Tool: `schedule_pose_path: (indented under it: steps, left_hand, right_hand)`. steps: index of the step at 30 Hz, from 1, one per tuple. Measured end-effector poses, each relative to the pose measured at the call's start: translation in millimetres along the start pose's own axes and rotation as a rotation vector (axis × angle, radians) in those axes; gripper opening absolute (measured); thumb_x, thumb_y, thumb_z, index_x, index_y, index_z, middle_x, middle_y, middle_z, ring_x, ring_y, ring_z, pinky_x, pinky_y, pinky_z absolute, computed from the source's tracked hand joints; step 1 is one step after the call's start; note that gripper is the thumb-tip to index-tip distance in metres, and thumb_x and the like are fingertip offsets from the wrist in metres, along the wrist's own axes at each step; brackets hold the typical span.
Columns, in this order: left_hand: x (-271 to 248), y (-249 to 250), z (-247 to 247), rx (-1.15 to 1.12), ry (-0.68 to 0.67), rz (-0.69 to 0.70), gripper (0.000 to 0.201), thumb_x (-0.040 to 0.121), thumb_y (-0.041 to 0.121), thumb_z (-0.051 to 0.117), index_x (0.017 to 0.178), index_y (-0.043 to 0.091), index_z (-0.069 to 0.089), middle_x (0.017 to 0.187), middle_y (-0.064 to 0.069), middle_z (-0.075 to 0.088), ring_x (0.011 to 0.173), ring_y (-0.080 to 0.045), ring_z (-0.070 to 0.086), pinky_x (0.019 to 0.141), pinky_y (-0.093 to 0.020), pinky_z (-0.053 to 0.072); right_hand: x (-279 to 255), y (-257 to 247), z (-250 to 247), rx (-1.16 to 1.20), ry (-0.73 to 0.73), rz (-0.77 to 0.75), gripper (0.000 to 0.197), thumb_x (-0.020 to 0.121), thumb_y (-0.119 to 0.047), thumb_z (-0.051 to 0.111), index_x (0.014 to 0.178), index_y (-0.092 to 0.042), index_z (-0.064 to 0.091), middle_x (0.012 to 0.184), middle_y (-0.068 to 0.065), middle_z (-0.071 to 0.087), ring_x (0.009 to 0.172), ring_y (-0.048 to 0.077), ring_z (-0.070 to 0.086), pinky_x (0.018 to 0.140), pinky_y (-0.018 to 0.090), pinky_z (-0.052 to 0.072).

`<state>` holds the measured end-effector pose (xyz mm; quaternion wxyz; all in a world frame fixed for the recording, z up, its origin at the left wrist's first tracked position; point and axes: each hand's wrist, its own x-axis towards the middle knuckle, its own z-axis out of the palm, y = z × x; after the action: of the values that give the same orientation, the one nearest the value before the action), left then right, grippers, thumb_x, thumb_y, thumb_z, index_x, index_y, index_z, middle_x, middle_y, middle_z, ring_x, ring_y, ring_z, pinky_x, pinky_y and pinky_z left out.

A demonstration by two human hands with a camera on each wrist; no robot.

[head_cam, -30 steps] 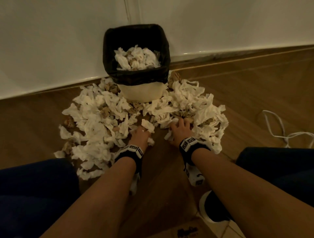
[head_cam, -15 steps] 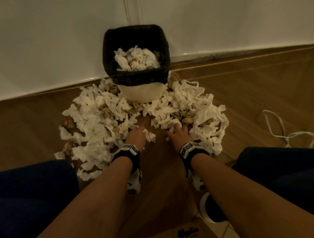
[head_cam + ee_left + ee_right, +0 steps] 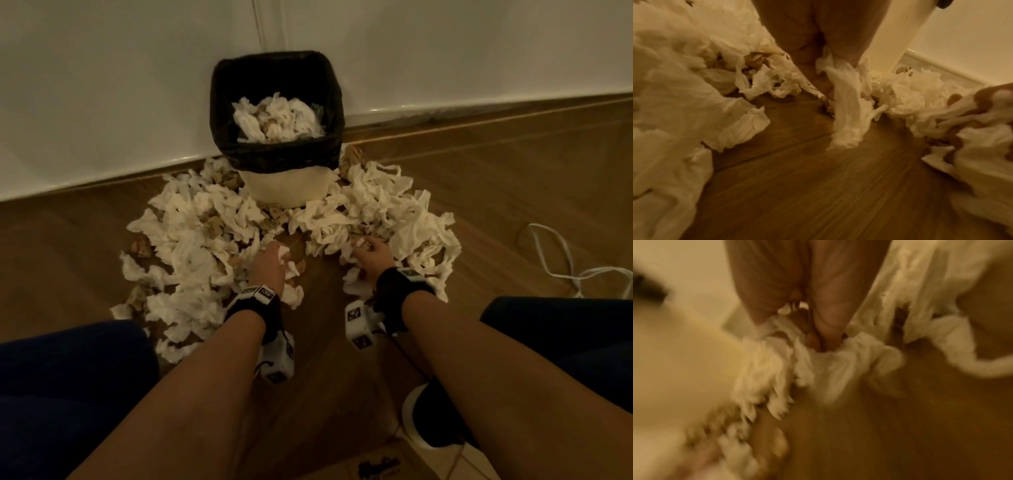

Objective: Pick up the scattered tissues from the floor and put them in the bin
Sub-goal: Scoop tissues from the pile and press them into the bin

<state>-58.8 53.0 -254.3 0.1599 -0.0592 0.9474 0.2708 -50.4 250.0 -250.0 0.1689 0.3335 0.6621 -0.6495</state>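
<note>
A cream bin with a black liner (image 3: 277, 161) stands against the wall, partly filled with crumpled tissues (image 3: 277, 118). White and a few brown tissues lie heaped on the wooden floor to the left (image 3: 191, 246) and right (image 3: 394, 219) of it. My left hand (image 3: 270, 262) pinches a white tissue (image 3: 846, 113) that hangs down just above the floor. My right hand (image 3: 371, 253) grips a bunch of white tissue (image 3: 818, 363) at the near edge of the right heap; the right wrist view is blurred.
A white cord (image 3: 561, 260) trails over the floor at the right. My knees in dark trousers (image 3: 68, 377) frame the scene. A shoe (image 3: 431, 425) and a cardboard box edge (image 3: 376, 467) are at the bottom. Bare floor (image 3: 322, 308) runs between the heaps.
Both hands have closed on tissues at the heaps' near edges and drawn back slightly toward me. The right wrist has rolled, so its camera unit now sits left of the forearm.
</note>
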Motion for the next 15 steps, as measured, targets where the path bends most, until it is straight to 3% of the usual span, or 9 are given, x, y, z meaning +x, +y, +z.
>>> schedule_pose_path:
  steps: [1,3,6,7,8,9,10,12,15]
  left_hand:
    - [0.6,0.2,-1.8,-0.019,-0.005,-0.007,0.029,0.097,0.012,0.043,0.124,0.009,0.052,0.118,-0.017,0.059,0.096,-0.025,0.057,0.062,-0.017,0.039]
    - [0.4,1.7,-4.6,-0.006,0.007,-0.01,0.032,0.099,0.026,0.042,0.12,0.008,0.057,0.116,-0.016,0.062,0.102,-0.029,0.057,0.072,-0.028,0.042]
    - [-2.4,3.8,-6.8,-0.08,0.057,-0.06,0.054,0.097,0.05,0.028,0.09,0.011,0.064,0.078,-0.005,0.06,0.079,-0.026,0.055,0.059,-0.03,0.035]
    - [-2.5,4.5,-7.4,-0.129,0.064,-0.103,0.06,0.097,0.053,0.023,0.084,0.01,0.064,0.073,-0.004,0.057,0.075,-0.024,0.053,0.058,-0.03,0.035]
    - [-1.8,5.6,-8.5,-0.151,0.067,-0.135,0.064,0.098,0.051,0.021,0.087,0.007,0.066,0.078,-0.007,0.06,0.077,-0.026,0.055,0.064,-0.032,0.04]
    - [-0.7,6.0,-9.9,-0.162,0.048,-0.157,0.061,0.1,0.044,0.021,0.096,0.005,0.067,0.091,-0.013,0.065,0.087,-0.029,0.058,0.075,-0.035,0.045]
    - [0.6,7.7,-11.4,-0.195,0.019,-0.186,0.053,0.102,0.037,0.023,0.107,0.005,0.065,0.108,-0.017,0.064,0.099,-0.032,0.058,0.085,-0.038,0.045]
    - [1.5,9.1,-13.5,-0.482,-0.002,-0.27,0.04,0.101,0.028,0.029,0.125,0.012,0.058,0.134,-0.014,0.052,0.117,-0.031,0.051,0.094,-0.038,0.044]
    - [4.8,11.4,-16.4,-0.8,-0.009,-0.41,0.039,0.1,0.024,0.036,0.138,0.019,0.044,0.148,-0.007,0.037,0.131,-0.031,0.04,0.104,-0.044,0.039]
  right_hand:
    - [-3.2,-4.4,0.5,0.22,-0.044,0.061,0.018,0.094,-0.007,0.048,0.108,-0.002,0.057,0.086,0.017,0.061,0.062,0.023,0.063,0.054,0.028,0.051]
    - [-8.1,-11.2,-1.1,0.47,-0.103,0.164,0.018,0.095,-0.019,0.051,0.101,-0.004,0.059,0.083,0.015,0.059,0.057,0.019,0.062,0.052,0.029,0.052]
    - [-4.8,-11.3,-6.4,0.551,-0.183,0.252,0.049,0.091,-0.047,0.052,0.12,-0.009,0.059,0.109,0.015,0.063,0.1,0.032,0.061,0.091,0.043,0.05]
    - [-6.2,-12.1,-8.7,0.549,-0.179,0.259,0.049,0.09,-0.051,0.05,0.115,-0.011,0.062,0.108,0.013,0.065,0.102,0.032,0.061,0.094,0.043,0.048]
    - [-6.7,-11.7,-10.7,0.538,-0.156,0.262,0.042,0.09,-0.051,0.048,0.098,-0.014,0.067,0.092,0.01,0.069,0.088,0.029,0.064,0.084,0.038,0.053]
    - [-8.5,-11.1,-12.5,0.549,-0.144,0.271,0.04,0.092,-0.048,0.047,0.075,-0.016,0.064,0.07,0.006,0.064,0.063,0.023,0.061,0.063,0.029,0.053]
    - [-8.5,-10.0,-14.3,0.585,-0.143,0.285,0.042,0.094,-0.043,0.045,0.062,-0.017,0.054,0.057,0.003,0.053,0.043,0.017,0.049,0.045,0.02,0.043]
    - [-7.8,-8.0,-18.8,0.667,-0.158,0.326,0.036,0.097,-0.034,0.038,0.067,-0.016,0.047,0.053,0.002,0.044,0.031,0.013,0.034,0.034,0.012,0.028]
    - [-9.5,-4.6,-24.9,0.65,-0.209,0.329,0.028,0.097,-0.028,0.034,0.076,-0.014,0.046,0.051,0.001,0.039,0.034,0.012,0.035,0.034,0.015,0.028]
